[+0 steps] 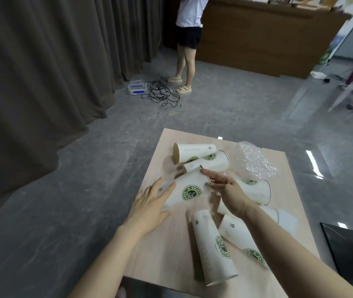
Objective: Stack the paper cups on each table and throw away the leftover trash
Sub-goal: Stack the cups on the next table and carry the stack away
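Grey floor surrounds your pale wooden tabletop [149,250], littered with toppled paper cups [212,244]. Your left hand [149,209] lies flat, fingers straight, against the center cup [187,191]; your right hand [225,188] hovers slack-fingered above it. Bubble wrap [254,161] sits near the far right edge.

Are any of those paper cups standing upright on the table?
No, every paper cup in view lies on its side on the table, beside crumpled bubble wrap.

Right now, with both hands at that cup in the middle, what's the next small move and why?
Probably close both hands, left hand and right hand, around the middle cup and lift it: it lies on its side between open fingers, ungripped, with other cups loose around it.
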